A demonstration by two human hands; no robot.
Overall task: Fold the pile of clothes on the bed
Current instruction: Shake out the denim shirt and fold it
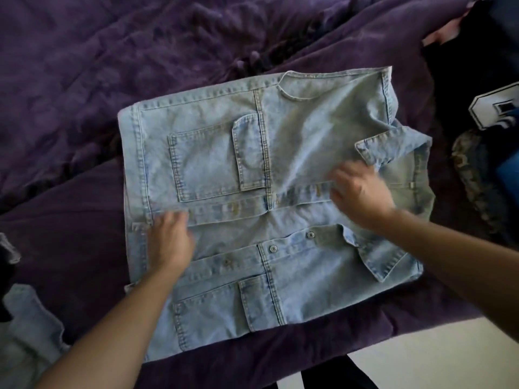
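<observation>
A pale denim jacket [252, 169] lies front up in the middle of the purple bedspread [84, 80], its collar to the right and its hem to the left, with the sleeves out of sight, presumably tucked beneath. The step in hand appears to be closing or squaring the front: the far panel's button band runs across the middle, and both hands are on it. The right hand [362, 192], blurred, has its fingers curled on that band close to the collar, and creases fan out from it toward the far edge, which suggests a real grip. The left hand [170, 240] lies on the cloth near the hem with its fingertips at the band's edge; I cannot tell whether it pinches or only presses. A gap shows between the two front panels, and the near one lies flat with its snaps exposed. Next, the band likely needs drawing evenly toward the near panel so the fronts meet, then smoothing before folding across. A dark printed garment [494, 108] waits at the right, and more denim [25, 332] sits near left.
</observation>
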